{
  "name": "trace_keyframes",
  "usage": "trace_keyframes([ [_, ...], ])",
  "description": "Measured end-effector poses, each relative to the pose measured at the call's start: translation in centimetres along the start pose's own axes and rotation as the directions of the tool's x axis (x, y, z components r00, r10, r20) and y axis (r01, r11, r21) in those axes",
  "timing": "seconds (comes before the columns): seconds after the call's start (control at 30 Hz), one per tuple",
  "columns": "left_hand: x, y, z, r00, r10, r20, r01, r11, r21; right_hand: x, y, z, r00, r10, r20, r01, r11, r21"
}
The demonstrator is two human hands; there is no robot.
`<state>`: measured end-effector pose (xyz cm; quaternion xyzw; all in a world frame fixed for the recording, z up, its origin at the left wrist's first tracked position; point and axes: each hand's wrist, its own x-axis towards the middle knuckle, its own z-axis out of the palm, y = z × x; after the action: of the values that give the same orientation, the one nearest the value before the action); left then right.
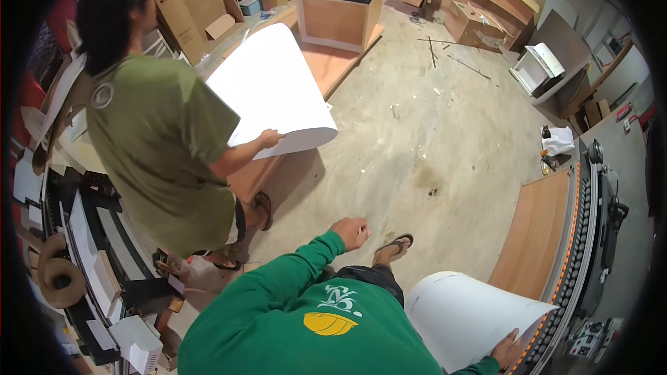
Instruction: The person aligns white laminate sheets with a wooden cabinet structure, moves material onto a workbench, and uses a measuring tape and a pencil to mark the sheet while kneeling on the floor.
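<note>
The person wearing the camera, in a green long-sleeved top, is looking down over their own chest at a concrete workshop floor (417, 139). Their right hand (508, 349) is resting at the lower right, fingers spread flat and pressing on the edge of a large white curved laminate sheet (465, 316), which is bowing upward in a hump just beside their right leg and leaning against the edge of a long machine with a row of black rollers and an orange strip (573, 257). A flat reddish-brown wooden panel (535, 236) is lying along that machine, touching the sheet's far side.

Their left hand (351, 231) is hanging free in front of them over the bare floor, fingers curled loosely into a half fist and holding nothing. A foot in a dark sandal (397, 243) is showing just beside it.

To the left, a co-worker in an olive-green T-shirt (160, 146) is standing with their back mostly turned, one hand (271, 139) gripping the lower edge of a second white bent laminate sheet (274, 90) (this one is lying over a low wooden platform). Beyond it, an open plywood box with white edging (340, 8) is sitting on the same platform. A small white cabinet (538, 66) is standing well apart at the upper right.
</note>
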<state>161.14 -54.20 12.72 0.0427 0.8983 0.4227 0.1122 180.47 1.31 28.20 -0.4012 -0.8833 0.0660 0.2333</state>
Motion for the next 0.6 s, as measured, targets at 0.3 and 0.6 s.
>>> trace_keyframes([
  [0.3,15.5,2.9,3.0,0.986,-0.115,-0.122,0.109,0.993,-0.053,18.8,-26.2,16.1,0.94,-0.189,0.284,0.002,0.835,0.55],
  [0.6,31.5,4.7,0.9,0.916,-0.299,-0.267,0.204,0.922,-0.33,32.9,-48.1,21.1,0.841,-0.493,0.225,0.056,0.492,0.869],
])
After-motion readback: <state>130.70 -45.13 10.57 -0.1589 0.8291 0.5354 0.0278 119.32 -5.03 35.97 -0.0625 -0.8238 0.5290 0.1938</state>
